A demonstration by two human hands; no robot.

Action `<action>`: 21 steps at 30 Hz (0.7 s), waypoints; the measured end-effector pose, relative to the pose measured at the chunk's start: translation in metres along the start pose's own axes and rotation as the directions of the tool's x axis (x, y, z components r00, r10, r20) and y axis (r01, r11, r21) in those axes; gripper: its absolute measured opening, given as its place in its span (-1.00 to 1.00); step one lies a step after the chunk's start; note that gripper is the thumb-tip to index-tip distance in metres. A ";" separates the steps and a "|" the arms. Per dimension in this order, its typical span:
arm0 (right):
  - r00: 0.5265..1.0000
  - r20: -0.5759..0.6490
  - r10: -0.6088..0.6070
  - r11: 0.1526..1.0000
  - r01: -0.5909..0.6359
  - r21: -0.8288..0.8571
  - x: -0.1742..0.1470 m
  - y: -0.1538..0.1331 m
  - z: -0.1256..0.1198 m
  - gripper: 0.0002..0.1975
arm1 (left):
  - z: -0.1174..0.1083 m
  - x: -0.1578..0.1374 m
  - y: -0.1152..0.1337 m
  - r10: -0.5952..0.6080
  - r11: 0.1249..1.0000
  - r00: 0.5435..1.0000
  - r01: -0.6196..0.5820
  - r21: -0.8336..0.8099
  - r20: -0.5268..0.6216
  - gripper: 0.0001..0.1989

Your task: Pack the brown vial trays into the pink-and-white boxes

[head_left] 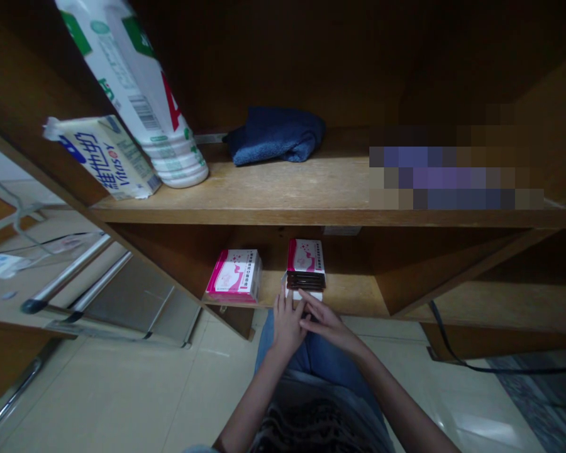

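On the lower shelf an open pink and white box (305, 255) holds several dark flat packets (306, 280) in a row at its near side. My left hand (288, 321) is right at the box's front edge, its fingers stretched out towards it. From the right, my right hand (329, 322) reaches across with extended fingers, their tips by my left fingers. Nothing shows in either hand, though the space between them is dark. Left of the open box lies a similar pink and white box (236, 275) in clear wrap.
The upper shelf (283, 195) carries a tilted white bottle (136, 94), a Vitasoy carton (106, 156) and a folded blue cloth (278, 135); a blurred patch hides its right side. A black cable (446, 340) hangs at right. Metal rails (75, 277) stand at left.
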State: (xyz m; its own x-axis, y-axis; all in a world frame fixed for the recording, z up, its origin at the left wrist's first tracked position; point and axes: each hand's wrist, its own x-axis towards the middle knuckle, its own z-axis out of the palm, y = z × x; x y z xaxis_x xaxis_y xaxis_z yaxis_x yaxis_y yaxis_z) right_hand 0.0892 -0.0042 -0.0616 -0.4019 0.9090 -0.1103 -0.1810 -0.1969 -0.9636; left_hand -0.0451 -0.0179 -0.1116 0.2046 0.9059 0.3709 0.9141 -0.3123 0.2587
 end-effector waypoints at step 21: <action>0.809 -0.524 -0.267 0.957 0.159 -0.243 0.011 -0.001 -0.020 -0.78 | -0.009 -0.001 -0.008 -0.109 0.963 0.984 0.071 -0.259 -0.138 -0.56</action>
State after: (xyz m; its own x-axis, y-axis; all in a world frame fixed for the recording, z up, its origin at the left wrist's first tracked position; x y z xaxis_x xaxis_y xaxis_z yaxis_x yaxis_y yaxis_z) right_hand 0.1030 0.0130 -0.0667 0.1937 0.9802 0.0407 -0.0188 0.0452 -0.9988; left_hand -0.0560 -0.0188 -0.1058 0.0532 0.8865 0.4598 0.8043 -0.3109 0.5064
